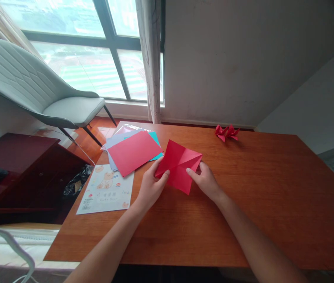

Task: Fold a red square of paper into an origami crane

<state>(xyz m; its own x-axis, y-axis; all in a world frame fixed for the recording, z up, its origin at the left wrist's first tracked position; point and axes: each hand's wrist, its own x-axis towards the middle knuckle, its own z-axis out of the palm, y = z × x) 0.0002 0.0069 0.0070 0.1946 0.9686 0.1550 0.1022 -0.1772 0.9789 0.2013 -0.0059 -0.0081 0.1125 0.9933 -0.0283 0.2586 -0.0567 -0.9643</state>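
Between my two hands is a square sheet of red origami paper point(178, 167), marked with crossing creases and slightly bent along them. My left hand point(153, 181) pinches its left corner, thumb on top and fingers underneath. On the right side my right hand point(204, 179) grips the lower right edge, its thumb on the upper face and the other fingers partly hidden behind the paper. The sheet is tilted above the wooden table point(261, 204). Close to my left hand lies a pile of coloured paper topped by a red sheet point(134, 151).
Folded red paper shapes point(226, 133) stand at the table's far edge. A white cover sheet with bear drawings point(106, 190) lies at the left, near the table edge. Beyond that are a dark red cabinet point(16, 165) and a pale chair point(69, 108) by the window.
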